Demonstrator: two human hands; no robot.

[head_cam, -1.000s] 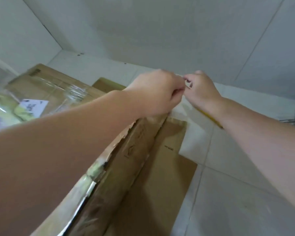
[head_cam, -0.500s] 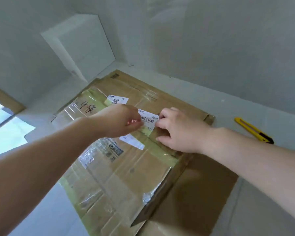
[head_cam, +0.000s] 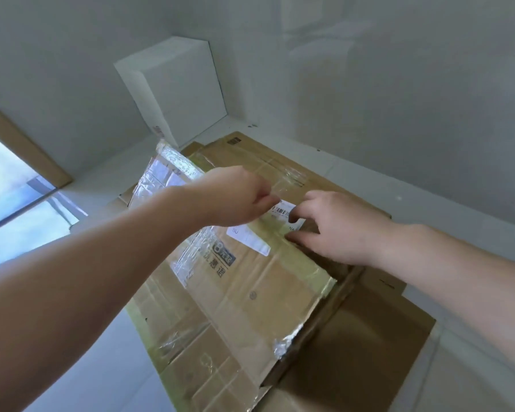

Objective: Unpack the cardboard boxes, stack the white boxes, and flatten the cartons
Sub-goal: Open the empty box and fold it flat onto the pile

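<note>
Nearest you, bottom right, a flat brown cardboard sheet (head_cam: 369,352) lies on the pale floor (head_cam: 81,367). On top of it sits the flattened carton (head_cam: 250,295), taped along its edges with yellowish tape and clear film, crinkled at the near right corner. You can't see anything inside it; it lies flat. Printed characters and a white label (head_cam: 250,240) sit mid-panel, and a barcode sticker (head_cam: 283,210) lies just beyond, between your hands. A loose sheet of clear tape film (head_cam: 167,171) sticks up at the carton's far left edge.

Beyond that, one white box (head_cam: 176,93) stands upright against the grey wall (head_cam: 399,84), in the corner, just beside the carton's far end. A tan door frame (head_cam: 24,144) and bright glazing are at far left.

Hands: your left hand (head_cam: 235,200) reaches over the carton with its fingers curled, tips pinched at the sticker's left edge; whether it actually grips the sticker or tape, can't tell. Your right hand (head_cam: 336,227) lies palm down on the carton, fingers spread and pressing beside the sticker, holding nothing.
</note>
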